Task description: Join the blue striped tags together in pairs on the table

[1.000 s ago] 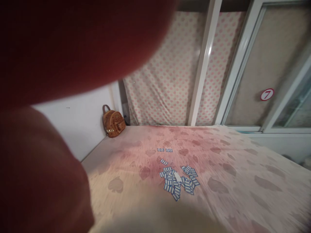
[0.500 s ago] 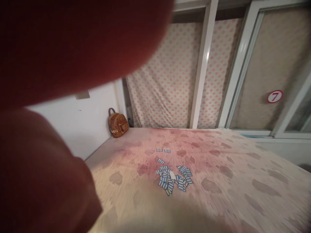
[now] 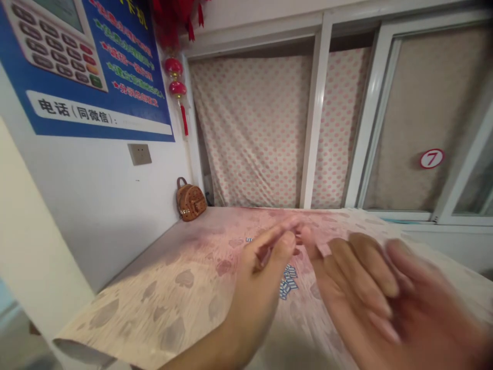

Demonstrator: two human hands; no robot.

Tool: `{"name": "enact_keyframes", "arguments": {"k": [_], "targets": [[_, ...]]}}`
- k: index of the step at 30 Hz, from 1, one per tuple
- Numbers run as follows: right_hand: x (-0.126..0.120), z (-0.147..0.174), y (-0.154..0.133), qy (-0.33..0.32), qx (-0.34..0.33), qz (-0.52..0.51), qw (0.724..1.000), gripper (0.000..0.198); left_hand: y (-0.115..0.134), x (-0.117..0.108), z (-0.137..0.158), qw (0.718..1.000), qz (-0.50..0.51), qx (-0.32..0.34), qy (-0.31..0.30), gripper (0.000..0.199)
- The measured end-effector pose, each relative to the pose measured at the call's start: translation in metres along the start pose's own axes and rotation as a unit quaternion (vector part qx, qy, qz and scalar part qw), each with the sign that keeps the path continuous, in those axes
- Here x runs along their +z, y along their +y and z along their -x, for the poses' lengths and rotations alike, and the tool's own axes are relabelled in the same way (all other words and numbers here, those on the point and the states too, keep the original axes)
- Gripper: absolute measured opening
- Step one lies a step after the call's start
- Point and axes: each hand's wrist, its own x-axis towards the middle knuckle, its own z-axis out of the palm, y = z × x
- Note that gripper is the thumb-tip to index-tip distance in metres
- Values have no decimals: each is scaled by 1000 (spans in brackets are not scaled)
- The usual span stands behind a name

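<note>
My left hand (image 3: pixel 262 280) reaches over the table, its fingers stretched out to the right and its thumb a little apart from them. The left fingertips are close to or touching an extended finger of my right hand (image 3: pixel 370 293); blur hides which. My right hand's other fingers are curled in, and nothing shows inside them. Neither hand visibly holds anything. Between and behind the hands lie small white pieces with blue edges (image 3: pixel 288 282), grouped on the tablecloth (image 3: pixel 185 303). A further such piece (image 3: pixel 249 239) shows just behind my left hand, which hides others.
A small brown backpack (image 3: pixel 191 201) stands at the table's far left corner against the wall. Behind the table are a dotted curtain (image 3: pixel 262 128) and white window frames (image 3: pixel 316 118). A blue poster (image 3: pixel 131 123), a wall socket (image 3: pixel 140 153) and red lantern ornaments (image 3: pixel 177 88) are at the left.
The large, dark red, blurred shape close to the lens has gone from the left side. Both my hands now appear over the table, covering part of the white-and-blue pieces.
</note>
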Motion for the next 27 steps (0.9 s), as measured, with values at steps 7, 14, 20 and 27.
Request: {"name": "enact_keyframes", "arguments": {"k": [7,14,20,27], "targets": [[-1,-22,34,-2,42,-42,998,40,-36,2,-15,994,100,-33,-9,22],[-9,-18,37,19,22,-31,999,43,-41,6,-17,992,115,-42,24,19],[-15,-16,40,15,18,-4,1000,45,-48,13,-17,988,128,-63,51,18],[-15,-9,52,15,-14,30,999,45,-51,23,-13,974,200,-73,84,14]]}}
